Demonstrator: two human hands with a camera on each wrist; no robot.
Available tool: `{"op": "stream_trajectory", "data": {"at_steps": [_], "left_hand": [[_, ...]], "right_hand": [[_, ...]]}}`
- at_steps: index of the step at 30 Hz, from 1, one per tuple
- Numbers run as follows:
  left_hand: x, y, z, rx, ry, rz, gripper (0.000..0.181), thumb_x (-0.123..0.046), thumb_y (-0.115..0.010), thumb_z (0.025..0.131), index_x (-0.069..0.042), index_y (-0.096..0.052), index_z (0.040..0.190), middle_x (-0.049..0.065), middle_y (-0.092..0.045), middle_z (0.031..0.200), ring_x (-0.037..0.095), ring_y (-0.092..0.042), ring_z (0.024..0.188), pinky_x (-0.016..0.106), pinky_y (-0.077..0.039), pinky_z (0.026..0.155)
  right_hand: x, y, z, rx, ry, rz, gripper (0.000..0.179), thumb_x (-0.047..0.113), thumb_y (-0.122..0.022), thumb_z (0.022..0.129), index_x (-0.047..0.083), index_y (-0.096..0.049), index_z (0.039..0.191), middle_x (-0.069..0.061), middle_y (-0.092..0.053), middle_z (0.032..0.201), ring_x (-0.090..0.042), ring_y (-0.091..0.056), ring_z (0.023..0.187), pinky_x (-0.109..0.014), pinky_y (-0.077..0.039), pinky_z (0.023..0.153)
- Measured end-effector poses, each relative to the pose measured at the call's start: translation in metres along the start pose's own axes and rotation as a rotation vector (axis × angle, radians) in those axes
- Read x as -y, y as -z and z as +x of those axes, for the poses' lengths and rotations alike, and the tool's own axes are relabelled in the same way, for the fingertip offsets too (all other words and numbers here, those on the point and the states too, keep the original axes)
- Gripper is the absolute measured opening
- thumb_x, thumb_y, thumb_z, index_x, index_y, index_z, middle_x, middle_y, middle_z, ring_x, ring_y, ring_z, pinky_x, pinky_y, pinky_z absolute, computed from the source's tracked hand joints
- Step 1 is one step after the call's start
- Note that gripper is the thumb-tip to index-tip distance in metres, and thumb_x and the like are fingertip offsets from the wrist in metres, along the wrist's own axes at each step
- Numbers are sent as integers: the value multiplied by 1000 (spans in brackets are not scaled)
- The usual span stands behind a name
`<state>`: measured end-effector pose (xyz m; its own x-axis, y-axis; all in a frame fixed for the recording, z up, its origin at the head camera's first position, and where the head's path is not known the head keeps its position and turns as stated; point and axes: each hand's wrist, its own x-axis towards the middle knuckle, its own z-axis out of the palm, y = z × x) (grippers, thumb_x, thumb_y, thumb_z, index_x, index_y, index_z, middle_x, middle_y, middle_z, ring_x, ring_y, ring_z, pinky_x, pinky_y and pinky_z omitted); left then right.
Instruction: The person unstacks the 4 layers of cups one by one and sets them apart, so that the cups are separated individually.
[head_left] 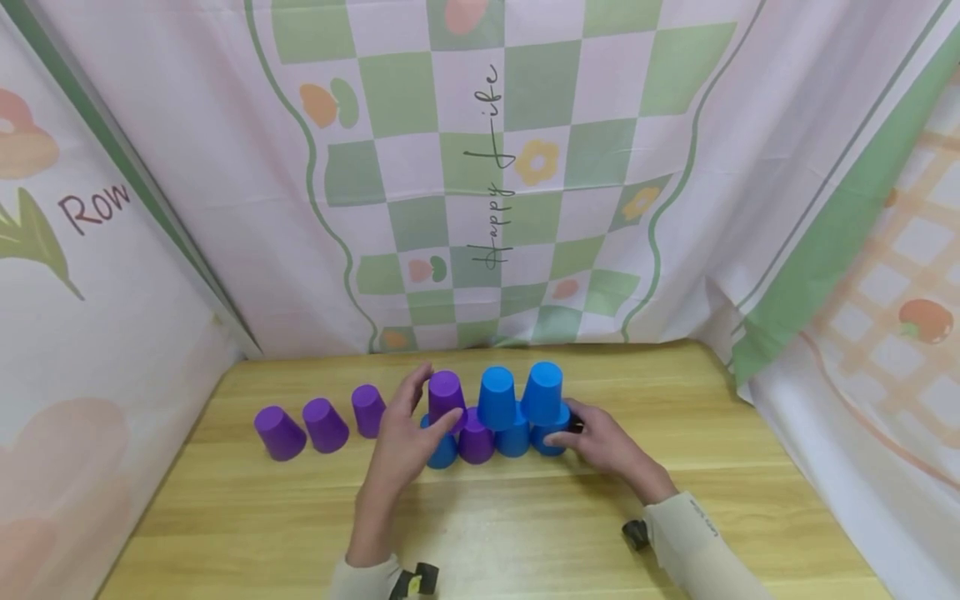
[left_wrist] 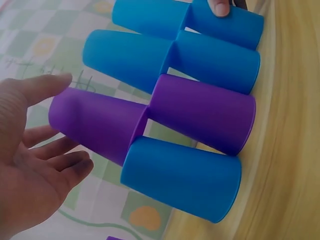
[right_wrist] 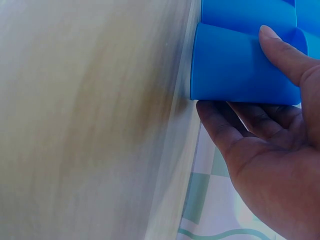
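Observation:
Upside-down plastic cups stand in two tiers. The lower row has a left blue cup (left_wrist: pixel 182 180), a purple cup (head_left: pixel 476 439), a middle blue cup (head_left: pixel 513 437) and a right blue cup (right_wrist: pixel 240 65). Above them sit an upper purple cup (left_wrist: pixel 100 117) and two upper blue cups (head_left: pixel 497 398) (head_left: pixel 543 393). My left hand (head_left: pixel 405 433) is around the upper purple cup, thumb near its top and fingers spread loosely on the far side. With thumb and fingers on opposite sides, my right hand (head_left: pixel 600 437) holds the right lower blue cup.
Three loose purple cups (head_left: pixel 280 433) (head_left: pixel 326 426) (head_left: pixel 368 411) stand upside down to the left on the wooden table (head_left: pixel 510 525). A patterned curtain (head_left: pixel 525 208) hangs behind the table's far edge, with fabric at both sides.

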<state>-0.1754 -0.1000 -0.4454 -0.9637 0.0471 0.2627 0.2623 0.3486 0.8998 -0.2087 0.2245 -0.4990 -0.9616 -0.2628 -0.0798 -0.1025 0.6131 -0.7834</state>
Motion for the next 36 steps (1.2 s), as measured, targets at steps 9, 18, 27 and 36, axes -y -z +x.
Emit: {"op": "stream_trajectory", "data": {"at_steps": [9,18,27,36], "left_hand": [[3,-6,1,2,24,-16,79,-15,-83,92,-12,-43,159,14,-52,158,37,-50,147,53,-41,121],[3,-8,1,0,39,-19,73,-10,-80,94,-12,-44,158,15,-52,158,37,-51,146,55,-44,118],[4,-10,2,0,38,-20,71,-7,-78,95,-12,-45,157,17,-53,156,39,-52,144,55,-46,116],[4,-11,2,0,51,-21,68,-7,-76,96,-12,-45,157,16,-55,154,39,-54,143,54,-46,116]], "right_hand": [[0,0,0,3,16,-16,46,39,-75,98,15,-63,136,-7,-69,133,-28,-64,119,-60,-52,108],[-1,1,0,0,10,-21,48,40,-75,98,16,-62,138,-8,-68,135,-29,-63,121,-62,-51,109],[0,0,0,1,15,-14,47,39,-75,98,16,-63,137,-8,-68,134,-29,-63,120,-62,-51,109],[-1,0,1,-2,8,-16,47,38,-75,98,16,-63,137,-8,-68,136,-30,-63,123,-63,-50,110]]}}
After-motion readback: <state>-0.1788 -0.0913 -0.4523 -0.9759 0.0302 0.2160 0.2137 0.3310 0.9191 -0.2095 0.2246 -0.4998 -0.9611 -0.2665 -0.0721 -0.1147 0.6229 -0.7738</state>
